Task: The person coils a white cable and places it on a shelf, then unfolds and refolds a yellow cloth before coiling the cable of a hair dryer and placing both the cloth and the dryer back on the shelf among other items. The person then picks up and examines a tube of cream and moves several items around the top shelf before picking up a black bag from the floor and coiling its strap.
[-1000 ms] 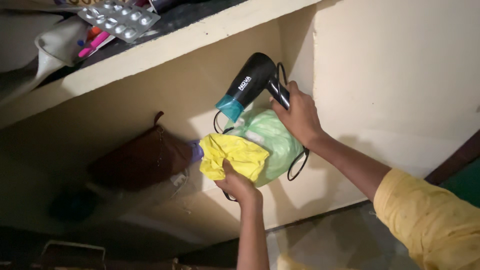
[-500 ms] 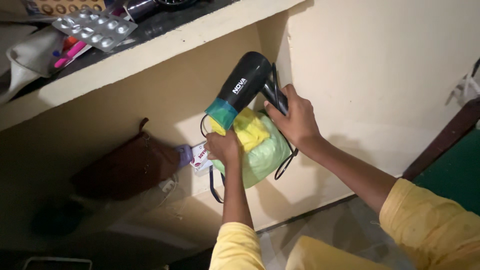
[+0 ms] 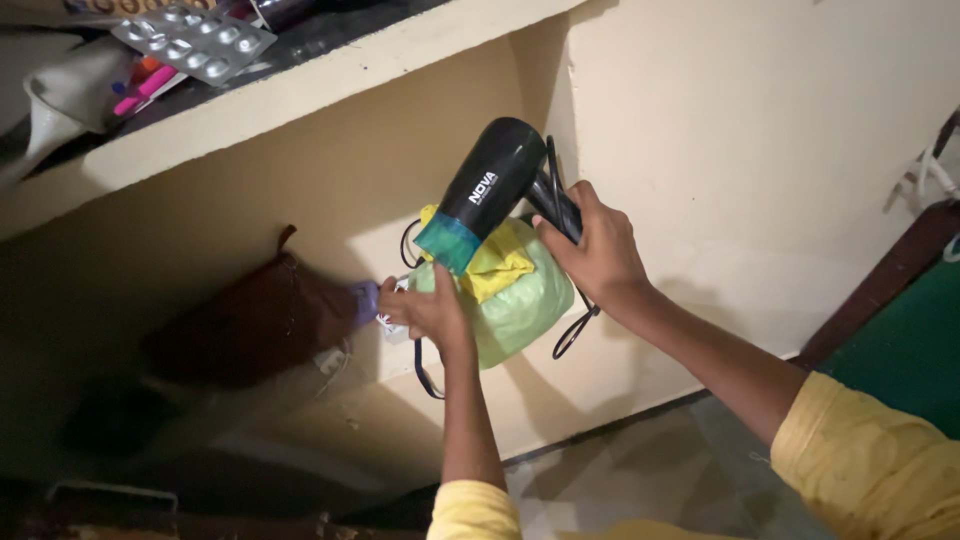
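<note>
Under the cream shelf (image 3: 330,75), head view: stowing looks in hand; right hand (image 3: 600,250) wraps closed round the black hair dryer (image 3: 490,185) handle, at twelve o'clock over the green bag (image 3: 520,305) and yellow cloth (image 3: 495,265); left hand (image 3: 430,312), fingers curled, presses the bag's nine o'clock side; next likely needs steadying.

A cream wall niche (image 3: 300,190) sits dim beneath a pale shelf ledge (image 3: 330,80). Right of the niche, a plain cream wall (image 3: 760,140); below it, grey floor (image 3: 640,460).
</note>
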